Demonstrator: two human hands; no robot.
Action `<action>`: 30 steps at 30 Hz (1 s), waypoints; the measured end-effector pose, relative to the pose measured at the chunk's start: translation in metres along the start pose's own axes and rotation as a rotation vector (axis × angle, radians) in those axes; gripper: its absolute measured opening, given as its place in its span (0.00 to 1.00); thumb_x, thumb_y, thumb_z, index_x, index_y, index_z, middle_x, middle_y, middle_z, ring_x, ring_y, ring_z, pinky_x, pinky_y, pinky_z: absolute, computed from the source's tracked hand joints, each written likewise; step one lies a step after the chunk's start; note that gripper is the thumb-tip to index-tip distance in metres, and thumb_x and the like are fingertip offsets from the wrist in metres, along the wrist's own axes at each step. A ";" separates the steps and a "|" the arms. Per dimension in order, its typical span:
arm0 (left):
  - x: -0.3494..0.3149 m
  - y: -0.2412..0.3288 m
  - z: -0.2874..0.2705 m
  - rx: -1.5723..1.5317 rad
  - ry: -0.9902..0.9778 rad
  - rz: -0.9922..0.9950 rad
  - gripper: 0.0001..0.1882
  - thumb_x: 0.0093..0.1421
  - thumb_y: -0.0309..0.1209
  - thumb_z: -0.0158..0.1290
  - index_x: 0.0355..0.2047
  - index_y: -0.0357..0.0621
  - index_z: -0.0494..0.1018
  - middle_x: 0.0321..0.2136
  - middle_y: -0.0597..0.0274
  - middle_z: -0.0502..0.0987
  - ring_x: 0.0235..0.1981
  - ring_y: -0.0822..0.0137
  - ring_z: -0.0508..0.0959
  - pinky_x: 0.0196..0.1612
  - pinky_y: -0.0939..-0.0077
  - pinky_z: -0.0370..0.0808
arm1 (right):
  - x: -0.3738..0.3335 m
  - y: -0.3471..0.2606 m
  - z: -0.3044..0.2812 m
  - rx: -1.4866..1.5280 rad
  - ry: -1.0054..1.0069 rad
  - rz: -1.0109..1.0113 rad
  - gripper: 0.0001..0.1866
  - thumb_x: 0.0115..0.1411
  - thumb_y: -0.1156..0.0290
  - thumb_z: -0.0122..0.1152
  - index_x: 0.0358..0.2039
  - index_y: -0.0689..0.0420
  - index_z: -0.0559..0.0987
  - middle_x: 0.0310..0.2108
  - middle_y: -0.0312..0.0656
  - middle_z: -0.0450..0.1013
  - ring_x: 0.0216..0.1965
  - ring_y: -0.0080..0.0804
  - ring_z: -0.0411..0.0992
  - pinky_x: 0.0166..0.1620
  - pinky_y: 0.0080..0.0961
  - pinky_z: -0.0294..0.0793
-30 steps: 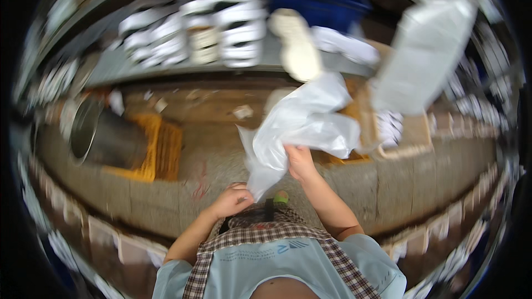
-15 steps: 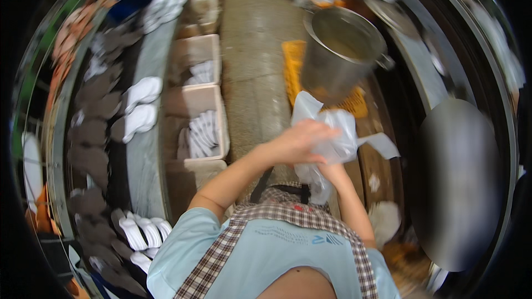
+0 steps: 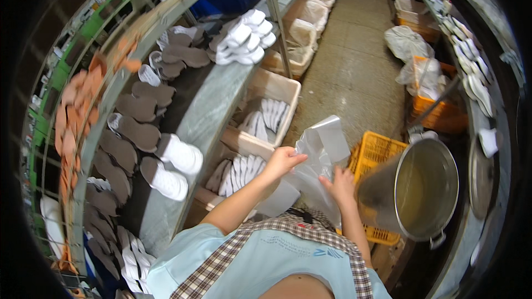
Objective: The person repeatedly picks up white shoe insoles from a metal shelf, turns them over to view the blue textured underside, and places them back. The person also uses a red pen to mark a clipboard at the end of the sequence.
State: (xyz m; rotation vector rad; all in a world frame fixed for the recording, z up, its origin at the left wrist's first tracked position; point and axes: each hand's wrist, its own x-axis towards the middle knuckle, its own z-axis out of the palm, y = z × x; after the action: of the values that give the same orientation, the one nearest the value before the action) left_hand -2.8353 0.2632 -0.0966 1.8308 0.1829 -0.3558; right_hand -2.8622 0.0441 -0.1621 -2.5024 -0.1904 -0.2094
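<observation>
A clear plastic bag (image 3: 317, 152) hangs loosely spread in front of my body, between my two hands. My left hand (image 3: 284, 163) pinches its left edge, with thumb and forefinger pointing right. At the bag's right side is my right hand (image 3: 341, 187), its thumb and bent fingers gripping the film; the exact hold is partly hidden. The bag's lower end drops toward my checked apron (image 3: 310, 220). Nothing can be made out inside the bag.
On my left, a rack shelf (image 3: 208, 116) carries grey-brown and white shoe soles (image 3: 174, 182). Below it stand bins (image 3: 296, 91) holding white-edged soles. To my right, a large metal pot (image 3: 388, 202) of cloudy liquid tilts in view beside a yellow crate (image 3: 382, 152). An aisle runs ahead.
The bag, bunched up and blurred before, is now opened out between my hands. My hands have moved apart. The view has turned, bringing the left shelf closer to the middle.
</observation>
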 end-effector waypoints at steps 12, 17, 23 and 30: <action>0.342 0.102 -0.005 -0.741 -0.287 -0.120 0.13 0.55 0.34 0.55 0.37 0.39 0.72 0.30 0.64 0.76 0.29 0.74 0.75 0.31 0.80 0.73 | 0.369 0.051 0.036 1.221 -0.554 0.269 0.07 0.59 0.69 0.54 0.32 0.58 0.70 0.26 0.36 0.72 0.28 0.23 0.70 0.31 0.21 0.71; 0.552 0.119 -0.029 -0.505 -0.081 -0.140 0.09 0.54 0.26 0.53 0.37 0.42 0.69 0.26 0.66 0.75 0.24 0.74 0.74 0.23 0.79 0.71 | 0.555 0.176 0.022 1.959 -0.002 0.904 0.08 0.61 0.70 0.42 0.31 0.60 0.69 0.32 0.45 0.73 0.37 0.38 0.73 0.42 0.37 0.74; 0.800 0.069 -0.072 -1.224 0.111 -0.677 0.04 0.57 0.31 0.45 0.30 0.46 0.67 0.18 0.65 0.71 0.09 0.74 0.61 0.08 0.82 0.53 | 0.701 0.319 -0.039 2.048 0.666 1.116 0.12 0.61 0.65 0.39 0.32 0.59 0.69 0.32 0.44 0.72 0.36 0.40 0.71 0.44 0.42 0.70; 1.022 0.191 0.001 0.551 0.144 0.229 0.38 0.45 0.37 0.62 0.55 0.43 0.58 0.49 0.47 0.66 0.48 0.51 0.69 0.49 0.63 0.69 | 0.904 0.420 -0.064 1.633 0.822 0.742 0.12 0.62 0.61 0.45 0.36 0.56 0.70 0.26 0.39 0.71 0.28 0.30 0.70 0.31 0.29 0.71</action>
State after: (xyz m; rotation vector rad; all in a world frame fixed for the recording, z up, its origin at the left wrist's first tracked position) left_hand -1.8159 0.1492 -0.2646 2.3963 -0.0349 -0.1152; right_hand -1.9078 -0.2509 -0.1740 -0.6376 0.6457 -0.4732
